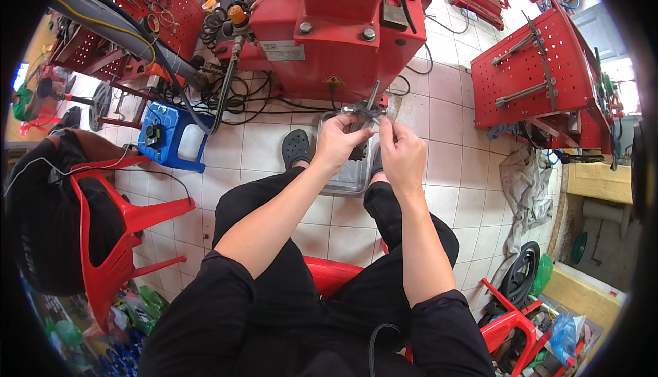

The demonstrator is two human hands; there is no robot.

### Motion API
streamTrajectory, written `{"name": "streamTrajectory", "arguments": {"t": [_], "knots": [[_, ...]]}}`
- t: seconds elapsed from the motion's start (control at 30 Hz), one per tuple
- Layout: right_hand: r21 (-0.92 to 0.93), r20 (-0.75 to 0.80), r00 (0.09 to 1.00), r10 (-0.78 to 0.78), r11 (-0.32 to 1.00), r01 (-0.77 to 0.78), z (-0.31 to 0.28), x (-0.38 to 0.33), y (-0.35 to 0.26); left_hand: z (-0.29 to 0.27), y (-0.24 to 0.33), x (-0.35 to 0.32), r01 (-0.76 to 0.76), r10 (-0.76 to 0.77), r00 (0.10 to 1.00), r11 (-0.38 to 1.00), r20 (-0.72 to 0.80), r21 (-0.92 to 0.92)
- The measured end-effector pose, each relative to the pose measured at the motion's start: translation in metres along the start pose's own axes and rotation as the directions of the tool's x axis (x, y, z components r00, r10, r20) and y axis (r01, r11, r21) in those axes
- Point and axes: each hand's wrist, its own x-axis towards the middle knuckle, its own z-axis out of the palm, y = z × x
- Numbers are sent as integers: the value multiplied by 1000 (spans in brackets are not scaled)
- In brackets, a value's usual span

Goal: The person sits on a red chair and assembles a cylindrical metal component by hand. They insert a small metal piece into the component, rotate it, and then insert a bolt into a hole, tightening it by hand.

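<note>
Metal assembly held over a shallow, rectangular grey tray (341, 190), seen from above. The dark grey, irregular metal assembly (367, 111) lies above the tray's far part; it has a crosswise upper body with a dull sheen, a slender straight grey rod (375, 91) rising from it with a slight tilt to the right, and a blackish lower portion partly hidden by the hands. The left hand (334, 147), at the assembly's left side, has its fingers curled, pinching the metal between thumb and fingers. The right hand (403, 152), at its right side, has thumb and forefinger drawn close together near the body; whether they grip anything cannot be told. Beyond the tray stands a red, box-like metal machine (305, 79); left of the tray, a blue plastic stool (160, 132); beside its left edge, a dark perforated clog (297, 147).
</note>
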Motion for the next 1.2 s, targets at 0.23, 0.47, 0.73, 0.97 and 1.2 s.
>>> {"name": "streamTrajectory", "arguments": {"t": [0.23,0.47,0.73,0.97,1.2], "knots": [[46,111,981,158,985,-164,-4,1,-2,-1,-1,0,7,-7,1000,1000,15,19],[377,25,989,144,915,-143,5,-4,-10,-1,-4,1,-33,33,999,999,-11,-19],[380,-44,999,32,925,-13,10,-5,1,0,-1,0,-3,3,1000,998,2,-65],[18,93,989,116,993,-118,5,-2,5,2,1,-1,-31,31,1000,999,1,-11],[416,433,830,353,739,-531,8,3,19,1,0,1,-64,64,998,998,-5,16]]}}
